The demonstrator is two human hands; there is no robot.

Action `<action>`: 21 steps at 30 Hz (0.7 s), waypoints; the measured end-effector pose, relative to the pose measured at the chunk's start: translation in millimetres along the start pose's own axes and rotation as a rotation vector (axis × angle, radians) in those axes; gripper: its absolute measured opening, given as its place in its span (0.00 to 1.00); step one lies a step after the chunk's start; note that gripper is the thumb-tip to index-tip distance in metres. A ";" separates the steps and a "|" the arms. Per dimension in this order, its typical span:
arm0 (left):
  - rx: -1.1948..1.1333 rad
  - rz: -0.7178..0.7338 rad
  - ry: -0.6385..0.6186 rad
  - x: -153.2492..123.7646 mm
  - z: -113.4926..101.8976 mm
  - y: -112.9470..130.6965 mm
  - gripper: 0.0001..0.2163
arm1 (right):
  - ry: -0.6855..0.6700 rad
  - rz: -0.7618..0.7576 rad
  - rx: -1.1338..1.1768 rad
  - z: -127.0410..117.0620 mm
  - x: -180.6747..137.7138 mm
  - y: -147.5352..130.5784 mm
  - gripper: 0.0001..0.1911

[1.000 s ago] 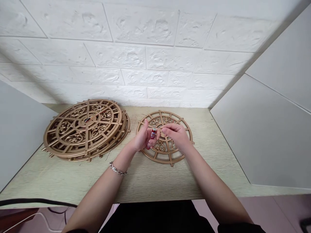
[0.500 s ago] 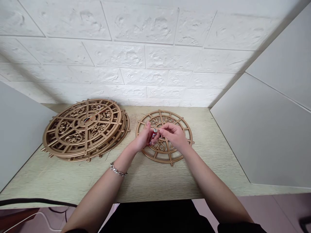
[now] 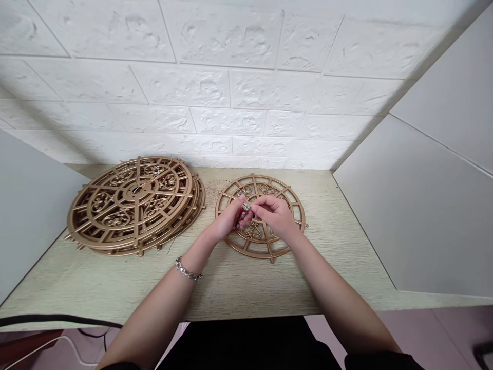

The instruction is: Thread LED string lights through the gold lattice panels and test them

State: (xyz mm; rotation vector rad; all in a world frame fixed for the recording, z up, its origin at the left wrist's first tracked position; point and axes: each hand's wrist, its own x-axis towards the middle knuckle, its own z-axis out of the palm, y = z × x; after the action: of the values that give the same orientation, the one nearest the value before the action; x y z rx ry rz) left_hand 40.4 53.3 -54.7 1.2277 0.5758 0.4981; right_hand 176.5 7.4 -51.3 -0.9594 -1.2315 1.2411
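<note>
My left hand (image 3: 228,218) is closed around a small red battery (image 3: 245,207), whose round metallic end faces up between thumb and fingers. Close against that end, my right hand (image 3: 276,213) pinches with thumb and forefinger. Whatever lies in this pinch is too small to make out. Both hands are above a gold openwork round frame (image 3: 269,254) with scroll ornaments and short spokes past its rim. My hands hide the middle of the frame.
A stack of similar gold round frames (image 3: 131,205) lies to the left, with thin wires at the top one's hub. White brick-patterned wall (image 3: 246,87) stands behind the table (image 3: 215,288). Grey panels (image 3: 419,205) flank both sides. A black cable (image 3: 57,319) runs along the front left edge.
My left thumb has shifted right, over the battery's end. The right hand stays nearly where it was, still pinching. The frames have not moved.
</note>
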 end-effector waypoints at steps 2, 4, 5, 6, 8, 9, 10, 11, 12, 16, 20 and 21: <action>-0.005 0.000 0.002 -0.3 0.5 0.4 0.25 | -0.002 -0.002 0.009 0.3 0.1 0.2 0.05; -0.012 -0.001 0.010 -0.5 0.8 0.1 0.24 | -0.003 -0.001 0.016 0.8 0.2 0.5 0.06; -0.017 -0.001 0.014 -0.5 0.9 -0.3 0.23 | -0.005 0.002 0.020 1.1 0.3 0.6 0.06; -0.022 -0.002 0.019 -0.3 0.8 -0.9 0.23 | -0.005 0.002 0.020 1.2 0.3 0.7 0.06; -0.029 -0.008 0.018 0.4 0.2 -2.3 0.22 | 0.003 -0.004 0.005 1.5 0.3 0.7 0.06; -0.030 -0.011 0.014 0.8 -0.2 -3.0 0.22 | 0.007 -0.008 -0.004 1.5 0.2 0.6 0.06; -0.028 -0.013 0.009 1.3 -0.7 -3.7 0.22 | 0.011 -0.012 -0.014 1.6 0.2 0.4 0.06; -0.025 -0.010 0.005 1.8 -1.1 -4.3 0.22 | 0.017 -0.015 -0.027 1.6 0.2 0.3 0.06; -0.021 -0.005 0.004 2.1 -1.6 -4.8 0.22 | 0.021 -0.017 -0.039 1.6 0.2 0.2 0.06; 0.014 0.018 0.022 2.1 -2.6 -5.9 0.21 | 0.029 -0.015 -0.073 1.3 0.1 0.6 0.05; 0.047 0.030 0.030 1.0 -3.4 -6.4 0.21 | 0.030 -0.002 -0.076 0.8 0.4 1.5 0.05; 0.052 0.033 0.030 0.8 -3.6 -6.4 0.21 | 0.034 -0.001 -0.079 0.8 0.4 1.5 0.05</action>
State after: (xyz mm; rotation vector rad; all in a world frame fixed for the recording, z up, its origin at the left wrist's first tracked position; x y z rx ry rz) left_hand 38.9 54.7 -61.9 1.2825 0.5978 0.5326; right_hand 175.4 8.0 -52.6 -1.0335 -1.2624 1.1784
